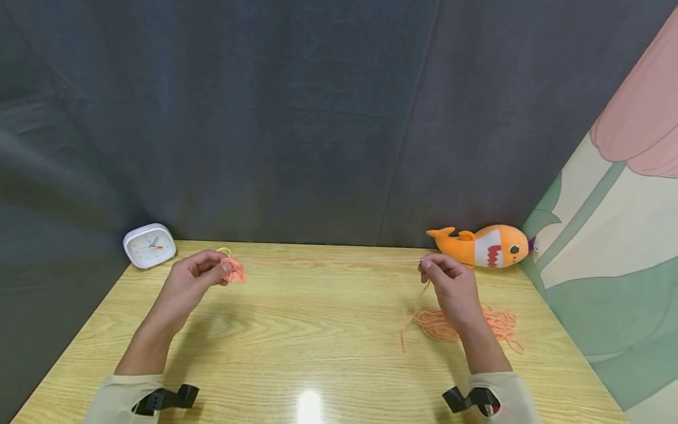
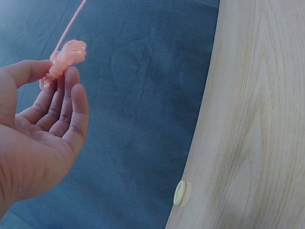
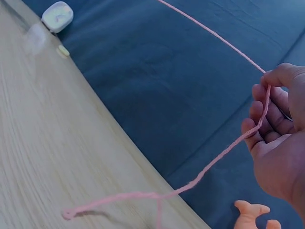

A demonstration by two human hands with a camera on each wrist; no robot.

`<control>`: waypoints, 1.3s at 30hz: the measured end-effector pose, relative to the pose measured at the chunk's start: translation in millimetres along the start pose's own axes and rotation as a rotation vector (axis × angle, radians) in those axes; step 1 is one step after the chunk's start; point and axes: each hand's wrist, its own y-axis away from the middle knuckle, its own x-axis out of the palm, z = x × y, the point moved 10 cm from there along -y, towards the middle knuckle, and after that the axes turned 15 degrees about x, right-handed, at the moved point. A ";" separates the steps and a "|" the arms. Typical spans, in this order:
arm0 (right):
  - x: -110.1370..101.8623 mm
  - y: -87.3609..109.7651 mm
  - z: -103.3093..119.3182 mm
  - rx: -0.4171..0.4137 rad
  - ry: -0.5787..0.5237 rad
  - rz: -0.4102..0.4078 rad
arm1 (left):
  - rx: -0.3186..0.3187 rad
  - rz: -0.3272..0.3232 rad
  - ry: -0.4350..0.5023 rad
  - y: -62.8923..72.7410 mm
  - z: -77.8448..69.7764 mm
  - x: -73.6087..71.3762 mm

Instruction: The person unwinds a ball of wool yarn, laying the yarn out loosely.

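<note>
Between thumb and fingertips, my left hand (image 1: 197,275) pinches a small piece of orange-pink crochet (image 1: 235,270); in the left wrist view this crochet piece (image 2: 66,58) sits above the curved fingers. From it a strand of yarn (image 1: 328,261) runs straight across to my right hand (image 1: 450,282), which pinches it with thumb and fingers. In the right wrist view the yarn (image 3: 214,157) passes through the hand and its tail drops toward the table. Under the right forearm lies a loose heap of the same yarn (image 1: 436,325), partly hidden by the arm.
A white clock (image 1: 150,246) stands at the table's back left corner. An orange shark plush (image 1: 487,246) lies at the back right. Near the left hand is a small pale yellow ring (image 2: 179,192) on the wooden table (image 1: 318,330). A dark curtain (image 1: 296,129) hangs behind.
</note>
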 end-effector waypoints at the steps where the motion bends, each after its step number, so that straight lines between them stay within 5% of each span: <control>1: -2.6 0.0 0.1 -0.002 -0.020 -0.002 | 0.001 0.000 0.002 0.0 0.1 -0.6; 12: -38.8 4.7 19.9 -0.074 -0.203 -0.025 | 0.012 -0.016 0.084 -0.9 -1.6 -2.1; 34: -87.5 20.0 48.2 -0.201 -0.429 -0.063 | 0.011 -0.025 0.024 0.3 -2.4 -4.6; 39: -102.7 22.8 49.3 -0.180 -0.438 -0.147 | 0.019 -0.038 0.040 -0.2 -2.7 -6.1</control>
